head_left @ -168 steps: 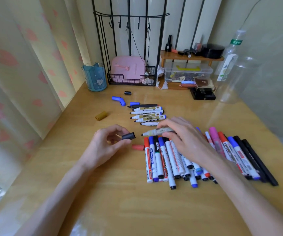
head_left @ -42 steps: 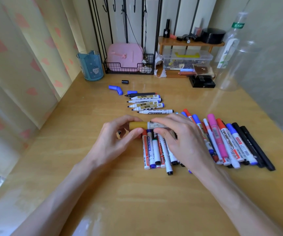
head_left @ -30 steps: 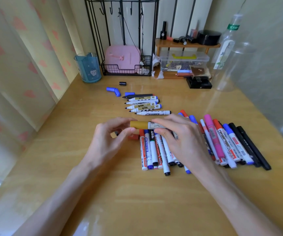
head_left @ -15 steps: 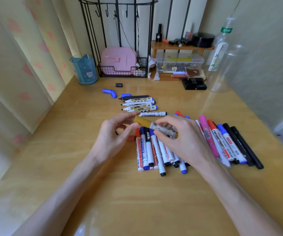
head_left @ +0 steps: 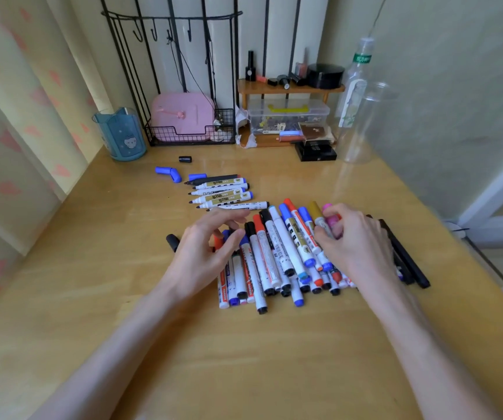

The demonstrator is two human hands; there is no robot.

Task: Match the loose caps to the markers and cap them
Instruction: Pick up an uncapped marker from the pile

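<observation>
Your left hand (head_left: 204, 253) is hovering relaxed, empty; your right hand (head_left: 356, 241), at three o'clock, is pinching a half-hidden gold-capped marker (head_left: 315, 212).

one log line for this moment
left hand: open, empty; right hand: pinches gold-capped white marker; loose black plastic cap: on wooden table

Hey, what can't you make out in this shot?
Head view:
Print on uncapped markers: blurred.
Whether the right hand holds the gold-capped marker: its fingers cover the barrel.
Middles of the black markers: behind the right hand.
Caps of the leftmost markers: mostly under the left hand.
</observation>
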